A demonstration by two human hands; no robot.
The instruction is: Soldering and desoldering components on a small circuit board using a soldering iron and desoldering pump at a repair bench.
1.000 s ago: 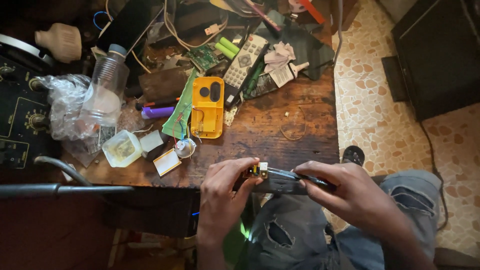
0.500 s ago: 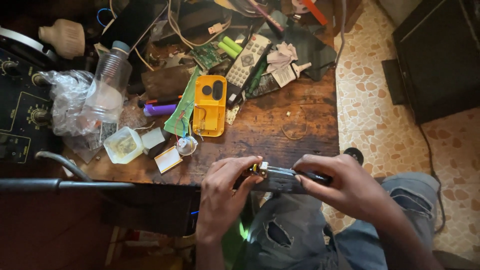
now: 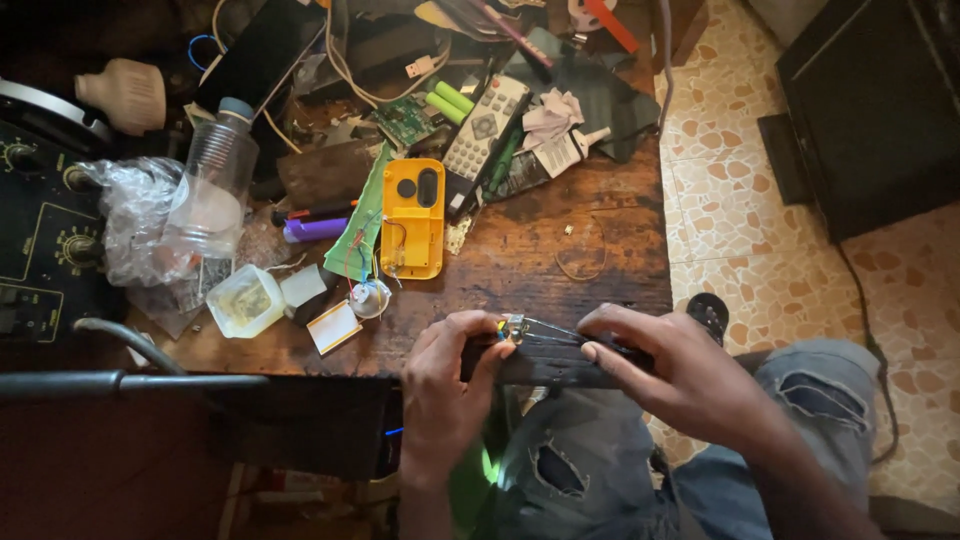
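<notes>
Dark flat part [image 3: 560, 358], small metal piece [image 3: 514, 328] at its left end: fingers of left hand [image 3: 452, 372] and right hand [image 3: 668, 372] clamped on it, near bench [image 3: 520, 260] edge; work apparently unfinished.

head view, steeply downward, close

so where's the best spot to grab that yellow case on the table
Probably across the long sides of the yellow case, coming from above. It lies flat on the table with its length running away from the person, and its near end sits in wires beside a green board. Mid-body is clearest.
</notes>
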